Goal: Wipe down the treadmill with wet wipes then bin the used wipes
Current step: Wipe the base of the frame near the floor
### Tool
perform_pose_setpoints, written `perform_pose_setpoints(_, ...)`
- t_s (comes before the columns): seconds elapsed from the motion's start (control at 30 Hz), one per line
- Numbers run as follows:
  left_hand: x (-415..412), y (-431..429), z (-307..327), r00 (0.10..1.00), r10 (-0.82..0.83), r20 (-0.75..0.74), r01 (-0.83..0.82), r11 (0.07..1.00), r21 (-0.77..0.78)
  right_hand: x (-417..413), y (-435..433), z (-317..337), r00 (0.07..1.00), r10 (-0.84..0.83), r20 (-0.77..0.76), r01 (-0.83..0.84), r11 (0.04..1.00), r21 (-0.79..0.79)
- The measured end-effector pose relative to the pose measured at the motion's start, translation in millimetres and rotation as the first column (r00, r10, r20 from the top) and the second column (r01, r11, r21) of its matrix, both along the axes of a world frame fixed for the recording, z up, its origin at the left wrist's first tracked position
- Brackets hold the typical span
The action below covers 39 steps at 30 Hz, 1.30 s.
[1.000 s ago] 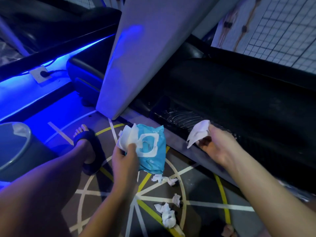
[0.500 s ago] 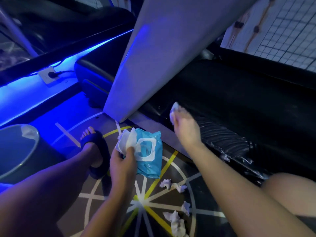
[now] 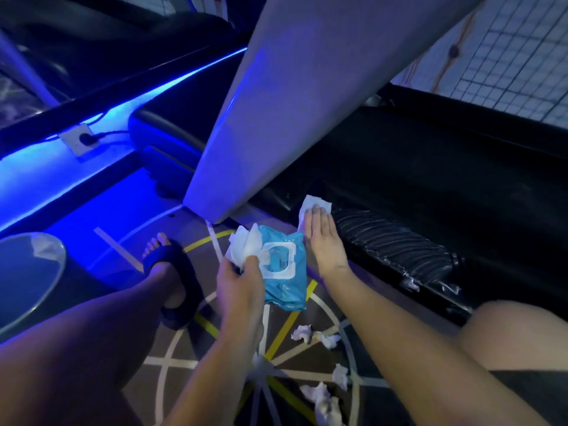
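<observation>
Fingers point(image 3: 319, 224) of right hand point(image 3: 324, 247): straight, pressing white wet wipe point(image 3: 315, 204) flat on black treadmill point(image 3: 430, 186) edge beside ribbed rail point(image 3: 393, 241). Left hand point(image 3: 241, 287): curled round blue wipes pack point(image 3: 289, 281), loose wipe point(image 3: 246, 247) pinched against its top. Crumpled used wipes point(image 3: 302, 332): scattered on patterned floor point(image 3: 190, 348) below. Bin point(image 3: 80, 281): far left.

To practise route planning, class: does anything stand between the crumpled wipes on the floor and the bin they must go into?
Yes. The person's left leg and sandalled foot lie between the crumpled wipes and the bin at the far left. The left hand, gripping the wipe pack, hangs over that line.
</observation>
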<state>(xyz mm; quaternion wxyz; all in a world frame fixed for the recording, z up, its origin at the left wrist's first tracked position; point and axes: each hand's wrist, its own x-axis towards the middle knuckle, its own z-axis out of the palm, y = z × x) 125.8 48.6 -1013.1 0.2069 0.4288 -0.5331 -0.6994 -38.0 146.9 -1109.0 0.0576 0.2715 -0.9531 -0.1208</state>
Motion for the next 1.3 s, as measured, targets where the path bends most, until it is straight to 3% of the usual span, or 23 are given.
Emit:
perform_pose_setpoints(0.2,-2,9,7,1.0,-0.024,-0.02,0.024,1.0,-0.003,24,25,0,0.998,-0.054,-0.017,0.055,0.997,0.045)
perform_pose_setpoints(0.33,7,0,3,1.0,0.016,-0.024,-0.015,1.0,0.001,32,5,17,0.991,-0.108,0.082,0.11,0.994,-0.02)
perform_pose_setpoints(0.43,11,-9,2,0.996,0.069,-0.051,-0.068,0.997,0.024,25,-8,29,0.994,-0.113,0.011,0.113,0.986,-0.12)
perform_pose_setpoints(0.5,13,-13,5,0.992,0.109,-0.069,-0.108,0.994,0.028,14,-11,26,0.997,-0.053,0.058,0.058,0.994,-0.088)
perform_pose_setpoints(0.6,14,-22,5,0.986,0.132,-0.104,-0.128,0.991,0.045,4,-15,11,0.992,-0.089,0.087,0.094,0.994,-0.053)
perform_pose_setpoints(0.73,11,-23,1,0.99,0.111,-0.081,-0.109,0.993,0.038,4,-27,3,0.978,-0.197,0.073,0.205,0.972,-0.116)
perform_pose_setpoints(0.87,6,-14,-5,0.994,0.098,-0.042,-0.096,0.994,0.048,-16,-34,19,0.957,-0.229,0.177,0.252,0.96,-0.12)
perform_pose_setpoints(1.03,2,-9,0,0.995,0.085,-0.06,-0.082,0.996,0.045,-17,-20,22,0.954,-0.237,0.181,0.262,0.957,-0.127)
perform_pose_setpoints(1.17,-3,-5,3,0.995,0.077,-0.067,-0.075,0.997,0.02,2,2,24,0.952,-0.225,0.207,0.273,0.931,-0.242)
perform_pose_setpoints(1.3,0,-2,-1,0.996,0.056,-0.071,-0.057,0.998,-0.006,16,29,6,0.969,-0.232,0.089,0.248,0.931,-0.268)
